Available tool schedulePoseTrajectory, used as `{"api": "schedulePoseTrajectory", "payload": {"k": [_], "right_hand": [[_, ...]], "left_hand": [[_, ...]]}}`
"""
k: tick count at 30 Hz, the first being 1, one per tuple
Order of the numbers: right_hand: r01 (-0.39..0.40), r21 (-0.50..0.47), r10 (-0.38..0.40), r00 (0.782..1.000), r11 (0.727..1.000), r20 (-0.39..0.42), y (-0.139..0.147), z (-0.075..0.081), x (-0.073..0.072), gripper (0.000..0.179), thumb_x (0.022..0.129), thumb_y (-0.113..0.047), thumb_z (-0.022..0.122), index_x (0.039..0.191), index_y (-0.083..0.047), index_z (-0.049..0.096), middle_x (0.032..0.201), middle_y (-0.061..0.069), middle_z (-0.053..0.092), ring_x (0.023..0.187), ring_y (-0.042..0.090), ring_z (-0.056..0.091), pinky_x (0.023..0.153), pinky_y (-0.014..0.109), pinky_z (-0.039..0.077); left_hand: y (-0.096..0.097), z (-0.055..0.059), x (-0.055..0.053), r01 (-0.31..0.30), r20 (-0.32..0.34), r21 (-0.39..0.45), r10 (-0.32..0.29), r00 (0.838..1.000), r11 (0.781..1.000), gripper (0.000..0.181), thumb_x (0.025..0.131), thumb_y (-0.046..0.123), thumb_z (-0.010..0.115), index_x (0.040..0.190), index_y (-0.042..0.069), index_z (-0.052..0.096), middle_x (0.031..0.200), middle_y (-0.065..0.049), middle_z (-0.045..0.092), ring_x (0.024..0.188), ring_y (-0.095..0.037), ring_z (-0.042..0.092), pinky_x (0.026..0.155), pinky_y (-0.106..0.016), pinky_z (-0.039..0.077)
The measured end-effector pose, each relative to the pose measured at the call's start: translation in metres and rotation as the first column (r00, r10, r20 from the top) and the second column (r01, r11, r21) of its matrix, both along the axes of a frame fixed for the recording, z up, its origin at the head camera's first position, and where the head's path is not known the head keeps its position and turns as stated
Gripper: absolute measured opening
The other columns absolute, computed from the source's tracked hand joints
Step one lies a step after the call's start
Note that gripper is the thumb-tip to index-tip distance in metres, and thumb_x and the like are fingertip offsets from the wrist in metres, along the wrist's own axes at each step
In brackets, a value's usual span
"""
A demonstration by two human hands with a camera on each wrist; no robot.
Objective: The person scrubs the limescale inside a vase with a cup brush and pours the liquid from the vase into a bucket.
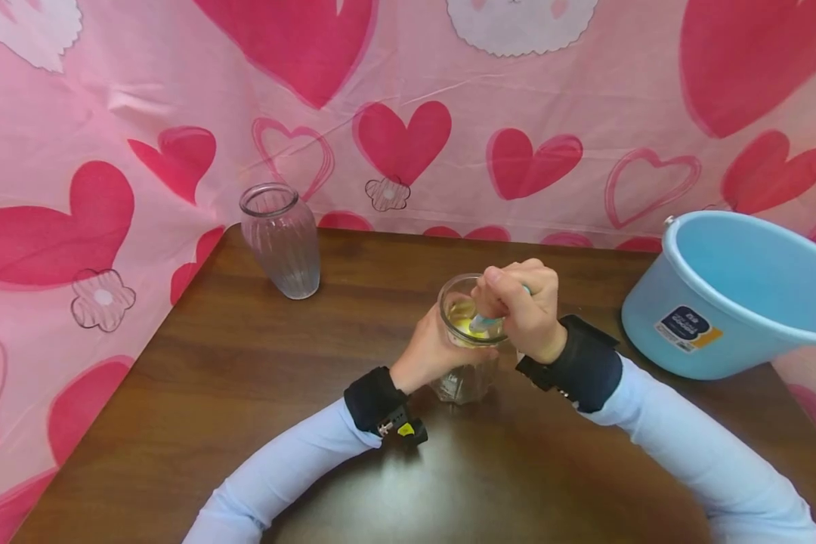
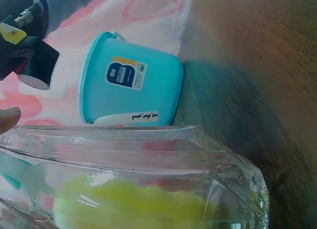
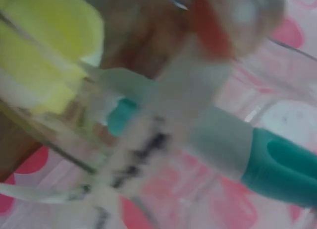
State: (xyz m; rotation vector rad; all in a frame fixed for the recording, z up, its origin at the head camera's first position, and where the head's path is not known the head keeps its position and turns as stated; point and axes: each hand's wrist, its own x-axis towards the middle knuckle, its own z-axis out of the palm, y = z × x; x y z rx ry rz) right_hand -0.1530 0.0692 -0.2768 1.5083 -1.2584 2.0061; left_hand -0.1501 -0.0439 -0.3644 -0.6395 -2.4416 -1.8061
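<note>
Near the middle of the table, my left hand (image 1: pixel 423 349) grips a clear glass jar (image 1: pixel 464 384) around its upper side. The jar stands upright with its open mouth toward the head camera. My right hand (image 1: pixel 529 308) is curled around the handle of a bottle brush (image 1: pixel 481 323), right above the rim. Its yellow sponge head (image 2: pixel 133 204) shows through the jar wall in the left wrist view. In the right wrist view the brush's white and teal handle (image 3: pixel 280 164) runs toward the yellow sponge, blurred.
A ribbed clear glass vase (image 1: pixel 287 245) stands at the back left of the brown table (image 1: pixel 258 363). At the right is a light blue bucket (image 1: pixel 714 317) with a label, close to my right wrist. A pink cloth with hearts (image 1: pixel 408 68) hangs behind the table.
</note>
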Motion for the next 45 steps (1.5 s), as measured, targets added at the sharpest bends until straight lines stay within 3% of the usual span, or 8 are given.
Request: {"api": "schedulePoseTrajectory", "payload": {"k": [9,14,18,27,32,38,41,45], "right_hand": [[-0.088,0.032,0.088,0.996,0.996,0.008,0.003,0.02,0.001,0.049,0.092,-0.006,0.046,0.046,-0.005,0.031,0.046,0.003,0.025,0.039,0.011,0.023,0.036,0.022,0.026],[-0.047,0.14,0.049,0.999,0.989,-0.014,-0.006,0.043,0.005,0.047,0.091,-0.005,0.044,0.046,-0.006,0.033,0.046,0.001,0.025,0.04,0.01,0.023,0.037,0.022,0.024],[0.007,0.254,0.003,0.999,0.967,-0.04,-0.012,0.05,-0.007,0.044,0.089,-0.002,0.043,0.046,-0.01,0.038,0.047,0.0,0.029,0.042,0.01,0.027,0.039,0.025,0.024],[0.213,0.492,-0.176,0.977,0.844,-0.123,-0.035,0.081,0.005,0.046,0.094,-0.019,0.045,0.048,-0.011,0.041,0.047,-0.004,0.037,0.04,0.009,0.033,0.038,0.027,0.026],[0.225,0.657,-0.252,0.966,0.72,-0.056,-0.041,0.088,0.009,0.044,0.092,-0.012,0.046,0.049,-0.01,0.038,0.046,-0.001,0.034,0.039,0.015,0.029,0.038,0.031,0.025],[0.233,0.765,-0.352,0.936,0.6,-0.009,-0.04,0.076,0.006,0.046,0.093,-0.014,0.046,0.05,-0.008,0.034,0.046,0.003,0.031,0.04,0.018,0.025,0.042,0.029,0.025],[0.229,0.781,-0.377,0.926,0.581,0.009,-0.032,0.063,0.003,0.048,0.095,-0.022,0.044,0.05,-0.009,0.034,0.046,0.002,0.031,0.04,0.017,0.025,0.042,0.028,0.025],[0.233,0.752,-0.378,0.926,0.617,0.023,-0.023,0.052,-0.002,0.055,0.094,-0.042,0.042,0.05,-0.008,0.035,0.047,0.002,0.031,0.041,0.017,0.027,0.04,0.028,0.024]], "left_hand": [[-0.001,0.0,0.001,0.018,0.021,0.002,-0.018,1.0,1.0,0.075,0.063,0.021,0.084,0.124,0.01,0.041,0.114,-0.001,0.055,0.101,-0.013,0.052,0.086,-0.03,0.043],[-0.001,0.0,0.0,0.026,0.017,0.0,-0.026,1.0,1.0,0.085,0.063,0.023,0.083,0.131,0.015,0.033,0.118,0.001,0.052,0.103,-0.012,0.051,0.089,-0.029,0.042],[-0.001,0.0,-0.002,0.034,-0.015,0.014,-0.034,0.999,0.999,0.084,0.062,0.022,0.084,0.13,0.015,0.034,0.115,0.001,0.053,0.101,-0.011,0.052,0.089,-0.028,0.042],[-0.002,-0.003,-0.004,0.067,-0.136,0.035,-0.062,0.989,0.997,0.08,0.061,0.018,0.085,0.125,0.012,0.038,0.113,0.001,0.053,0.098,-0.01,0.051,0.089,-0.026,0.042],[-0.001,-0.001,-0.003,0.077,-0.118,0.022,-0.074,0.99,0.997,0.078,0.062,0.015,0.084,0.124,0.008,0.038,0.111,-0.004,0.054,0.097,-0.014,0.051,0.089,-0.027,0.042],[-0.005,0.023,0.011,0.141,-0.027,0.088,-0.139,0.99,0.986,0.062,0.067,0.003,0.077,0.118,0.0,0.04,0.105,-0.013,0.055,0.093,-0.024,0.053,0.084,-0.025,0.044],[-0.004,0.017,0.007,0.149,-0.011,0.097,-0.149,0.989,0.984,0.061,0.067,0.004,0.077,0.118,0.001,0.042,0.106,-0.014,0.056,0.095,-0.028,0.055,0.083,-0.025,0.045],[-0.002,0.001,-0.003,0.121,-0.038,0.029,-0.12,0.992,0.992,0.07,0.066,0.013,0.08,0.123,0.007,0.041,0.111,-0.008,0.057,0.099,-0.021,0.055,0.084,-0.025,0.044]]}}
